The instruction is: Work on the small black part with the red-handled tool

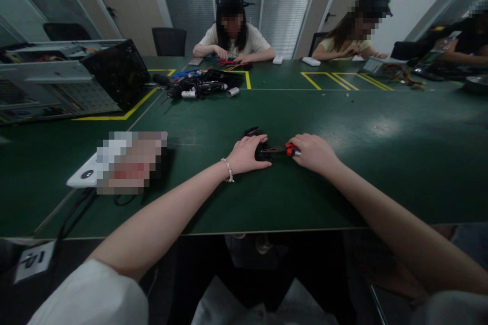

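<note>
My left hand is closed over a small black part that rests on the green table. My right hand grips a screwdriver with a red and black handle. Its shaft points left into the black part. Both hands sit near the table's middle, a little way in from the front edge. A beaded bracelet is on my left wrist. My fingers hide most of the black part.
A white device with a black cable lies to the left, beside a blurred patch. An open computer case stands at the far left. Tools and cables are piled at the back. Three other people sit across the table.
</note>
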A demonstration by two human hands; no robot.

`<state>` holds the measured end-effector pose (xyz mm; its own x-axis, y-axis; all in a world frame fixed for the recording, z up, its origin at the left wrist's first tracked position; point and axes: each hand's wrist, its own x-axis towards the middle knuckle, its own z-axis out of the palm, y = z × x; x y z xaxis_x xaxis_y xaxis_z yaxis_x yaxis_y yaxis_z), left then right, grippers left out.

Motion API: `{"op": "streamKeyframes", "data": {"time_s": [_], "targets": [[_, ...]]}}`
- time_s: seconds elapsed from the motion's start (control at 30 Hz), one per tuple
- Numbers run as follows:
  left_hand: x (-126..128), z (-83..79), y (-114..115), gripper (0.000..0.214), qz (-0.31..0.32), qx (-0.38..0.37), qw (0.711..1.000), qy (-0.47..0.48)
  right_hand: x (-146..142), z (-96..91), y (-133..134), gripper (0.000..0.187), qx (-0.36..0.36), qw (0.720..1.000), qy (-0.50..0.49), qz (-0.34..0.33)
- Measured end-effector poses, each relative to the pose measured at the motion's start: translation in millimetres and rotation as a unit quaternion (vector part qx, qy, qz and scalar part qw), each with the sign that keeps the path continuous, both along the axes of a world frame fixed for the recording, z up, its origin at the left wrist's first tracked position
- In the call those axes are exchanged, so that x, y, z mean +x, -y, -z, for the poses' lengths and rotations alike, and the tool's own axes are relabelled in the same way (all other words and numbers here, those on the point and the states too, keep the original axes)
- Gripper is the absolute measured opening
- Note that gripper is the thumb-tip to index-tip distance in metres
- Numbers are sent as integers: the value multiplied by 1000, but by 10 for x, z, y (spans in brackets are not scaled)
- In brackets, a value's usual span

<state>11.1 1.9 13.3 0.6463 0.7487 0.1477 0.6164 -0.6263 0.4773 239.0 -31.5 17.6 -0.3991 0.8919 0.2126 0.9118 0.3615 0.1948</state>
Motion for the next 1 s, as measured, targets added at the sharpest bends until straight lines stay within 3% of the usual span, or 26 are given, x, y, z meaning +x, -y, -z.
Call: {"op": "streamKeyframes", "data": {"time_s": [1.0], "targets": [[0, 11, -9, 73, 4, -5, 1000, -3, 1, -16, 0, 26, 27, 999, 18, -17]]}}
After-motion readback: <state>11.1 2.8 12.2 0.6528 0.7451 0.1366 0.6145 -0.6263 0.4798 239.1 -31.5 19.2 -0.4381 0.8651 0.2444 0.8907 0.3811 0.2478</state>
